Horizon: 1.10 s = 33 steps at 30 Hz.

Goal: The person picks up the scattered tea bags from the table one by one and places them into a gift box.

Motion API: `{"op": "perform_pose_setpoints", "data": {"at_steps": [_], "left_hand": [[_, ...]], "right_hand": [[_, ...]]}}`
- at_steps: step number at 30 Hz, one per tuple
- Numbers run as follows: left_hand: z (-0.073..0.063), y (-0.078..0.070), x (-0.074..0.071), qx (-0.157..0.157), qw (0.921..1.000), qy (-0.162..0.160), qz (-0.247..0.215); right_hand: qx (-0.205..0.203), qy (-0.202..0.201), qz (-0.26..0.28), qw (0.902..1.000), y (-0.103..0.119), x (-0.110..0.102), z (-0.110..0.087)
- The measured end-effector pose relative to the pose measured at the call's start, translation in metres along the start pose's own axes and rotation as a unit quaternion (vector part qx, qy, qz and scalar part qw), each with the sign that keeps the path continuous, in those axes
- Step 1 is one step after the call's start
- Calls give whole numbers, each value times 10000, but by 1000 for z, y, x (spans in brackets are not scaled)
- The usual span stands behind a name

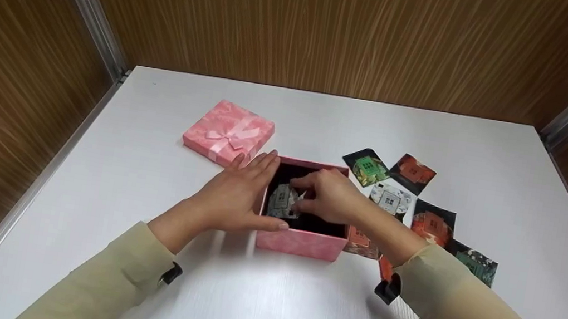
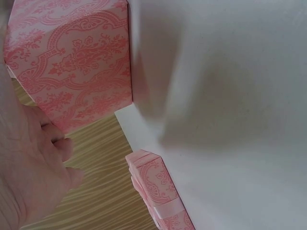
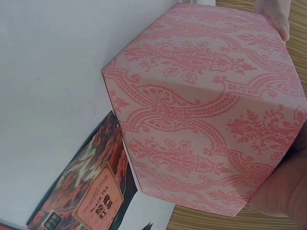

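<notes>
An uncovered pink patterned box [image 1: 299, 243] with a dark inside stands in the middle of the table. My left hand [image 1: 236, 197] rests along its left side, fingers fairly straight near the rim and thumb over the front edge. In the left wrist view, the hand [image 2: 38, 167] lies beside the box wall [image 2: 76, 62]. My right hand [image 1: 332, 195] reaches into the box and pinches the edge of a grey-white tea sachet [image 1: 282, 200]. The right wrist view shows the box's outside [image 3: 192, 115], which hides most of that hand [image 3: 283, 191].
The pink lid [image 1: 229, 131] with a ribbon bow lies behind and left of the box. Several tea sachets are spread to the right, including a green one [image 1: 367, 167], a red one [image 1: 413, 173] and a white one [image 1: 390, 199]. Others lie partly under the right forearm.
</notes>
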<state>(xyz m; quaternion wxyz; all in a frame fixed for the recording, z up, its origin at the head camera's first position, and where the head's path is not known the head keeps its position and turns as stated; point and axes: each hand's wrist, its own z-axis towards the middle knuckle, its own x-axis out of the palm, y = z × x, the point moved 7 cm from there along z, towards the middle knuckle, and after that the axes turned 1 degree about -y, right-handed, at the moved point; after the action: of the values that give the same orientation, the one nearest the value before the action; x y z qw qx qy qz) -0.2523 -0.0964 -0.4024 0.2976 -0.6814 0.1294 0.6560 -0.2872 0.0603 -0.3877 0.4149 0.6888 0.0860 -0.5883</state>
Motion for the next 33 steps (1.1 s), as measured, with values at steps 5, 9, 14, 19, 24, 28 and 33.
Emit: {"op": "perform_pose_setpoints", "data": {"at_steps": [5, 9, 14, 19, 24, 28, 33], "left_hand": [[-1, -1, -1, -13, 10000, 15, 14], [-1, -1, -1, -37, 10000, 45, 20], [0, 0, 0, -33, 10000, 33, 38], [1, 1, 1, -117, 9999, 113, 47], [0, 1, 2, -123, 9999, 121, 13], [0, 1, 1, -110, 9999, 97, 13], [1, 0, 0, -78, 9999, 86, 43]], "right_hand": [[-33, 72, -74, 9999, 1, 2, 0], [-70, 114, -201, 9997, 2, 3, -1], [-168, 135, -341, 9992, 3, 3, -2], [-178, 37, -340, 9993, 3, -2, -5], [-191, -154, -286, 9993, 2, -14, -12], [-339, -471, -36, 9983, 2, -33, -22], [-328, -899, 396, 9946, -7, -64, -43]]}}
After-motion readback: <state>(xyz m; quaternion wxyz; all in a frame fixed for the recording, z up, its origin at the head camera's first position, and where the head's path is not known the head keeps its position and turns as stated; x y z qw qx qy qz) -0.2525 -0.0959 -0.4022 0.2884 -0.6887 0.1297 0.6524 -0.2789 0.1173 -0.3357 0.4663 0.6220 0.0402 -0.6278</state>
